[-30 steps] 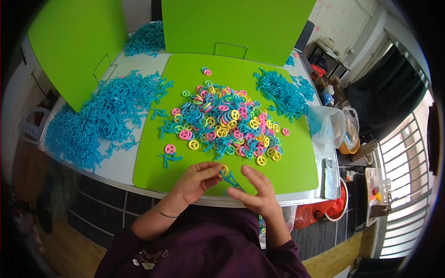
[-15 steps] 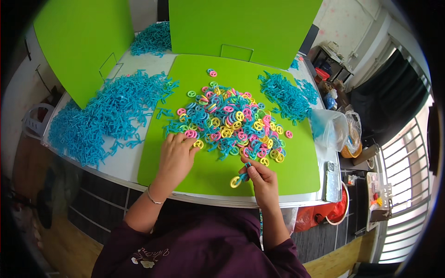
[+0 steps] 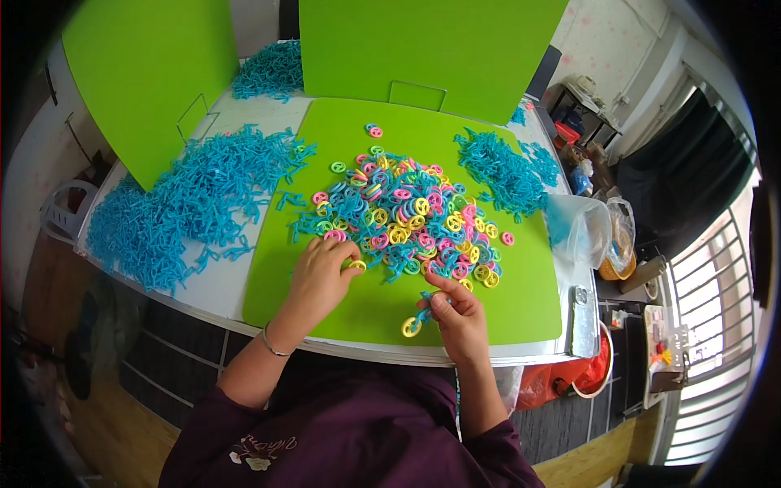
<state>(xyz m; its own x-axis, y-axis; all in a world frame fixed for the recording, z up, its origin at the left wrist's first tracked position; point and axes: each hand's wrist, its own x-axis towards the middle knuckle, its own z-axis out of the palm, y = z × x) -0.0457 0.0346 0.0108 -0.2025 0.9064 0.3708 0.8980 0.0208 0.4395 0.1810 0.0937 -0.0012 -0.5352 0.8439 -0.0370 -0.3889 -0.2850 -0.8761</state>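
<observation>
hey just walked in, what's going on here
A person is handling small plastic parts at a table. The right grip holds a blue piece with a yellow wheel at its end. The left grip pinches another yellow wheel near the close edge of a mixed, multicoloured pile on a green board. Larger heaps of blue pieces lie to the left and right.

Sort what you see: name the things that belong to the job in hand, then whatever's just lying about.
Part of the job:
- yellow wheel at the left hand
- blue piece with another yellow wheel, in the right hand
- mixed pile on the green board
- left blue heap, right blue heap

Apparently just lying about:
- phone
- red bag
- orange basket
</observation>
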